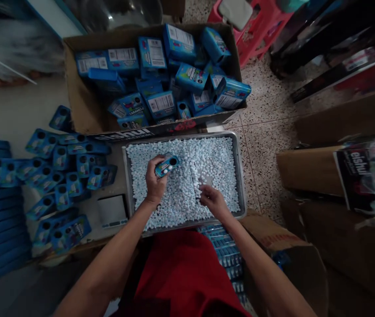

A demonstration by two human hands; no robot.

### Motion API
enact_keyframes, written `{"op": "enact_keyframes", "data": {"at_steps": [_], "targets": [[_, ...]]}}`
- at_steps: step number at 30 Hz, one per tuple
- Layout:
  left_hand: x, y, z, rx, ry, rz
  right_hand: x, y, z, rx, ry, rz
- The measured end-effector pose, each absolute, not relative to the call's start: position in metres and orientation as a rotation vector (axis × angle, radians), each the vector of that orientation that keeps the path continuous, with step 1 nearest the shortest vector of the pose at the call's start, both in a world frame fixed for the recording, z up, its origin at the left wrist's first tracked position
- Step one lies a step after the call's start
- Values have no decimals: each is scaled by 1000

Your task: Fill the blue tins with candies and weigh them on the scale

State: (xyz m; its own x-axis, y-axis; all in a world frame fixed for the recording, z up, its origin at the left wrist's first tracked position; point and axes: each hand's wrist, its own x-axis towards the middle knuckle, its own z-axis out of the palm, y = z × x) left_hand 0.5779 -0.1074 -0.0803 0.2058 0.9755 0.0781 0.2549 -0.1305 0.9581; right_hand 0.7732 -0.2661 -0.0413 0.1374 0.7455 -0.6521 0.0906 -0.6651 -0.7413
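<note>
Where a carton [86, 106] lettered "eishu…" adjoins the far side of the metal tray [242, 185], some of its blue boxes [161, 105] read "CARAMELO". Above the tray's left half, the left hand [156, 186] grasps a smallish box [166, 167] with a dark round opening; at the right half, the right hand [215, 200] bends its fingers toward pale pellets [180, 196], its hold indeterminable.

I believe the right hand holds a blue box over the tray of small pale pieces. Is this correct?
Not the right hand: in the head view, the left hand holds the blue box over the tray of small pale pieces. The rest is right.
</note>
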Motion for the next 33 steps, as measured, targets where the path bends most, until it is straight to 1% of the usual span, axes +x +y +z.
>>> {"op": "enact_keyframes", "data": {"at_steps": [4, 8, 13, 16, 20, 24, 26, 30, 31, 33], "targets": [[549, -85, -71, 1776, 1124, 942, 769, -259, -9, -1845, -962, 1568], [539, -84, -69, 1845, 1049, 926, 765, -232, 23, -1855, -1086, 1682], [534, -97, -78, 1891, 1033, 933, 762, -205, 58, -1883, -870, 1958], [533, -103, -83, 1919, 997, 900, 759, -195, 71, -1883, -744, 2042], [531, -104, -80, 1932, 1005, 853, 759, -185, 81, -1887, -680, 2078], [523, -103, -74, 1917, 1031, 788, 772, -197, 82, -1849, -701, 2103], [520, -104, -75, 1872, 1093, 795, 784, -216, 71, -2015, -846, 1945], [531, -115, -95, 1717, 1204, 918, 800, -257, 18, -2741, -1284, 1163], [540, -121, -103, 1685, 1211, 953, 798, -264, 1, -2843, -1343, 1044], [560, -133, -121, 1647, 1222, 1018, 786, -271, -29, -2895, -1401, 996]]}}
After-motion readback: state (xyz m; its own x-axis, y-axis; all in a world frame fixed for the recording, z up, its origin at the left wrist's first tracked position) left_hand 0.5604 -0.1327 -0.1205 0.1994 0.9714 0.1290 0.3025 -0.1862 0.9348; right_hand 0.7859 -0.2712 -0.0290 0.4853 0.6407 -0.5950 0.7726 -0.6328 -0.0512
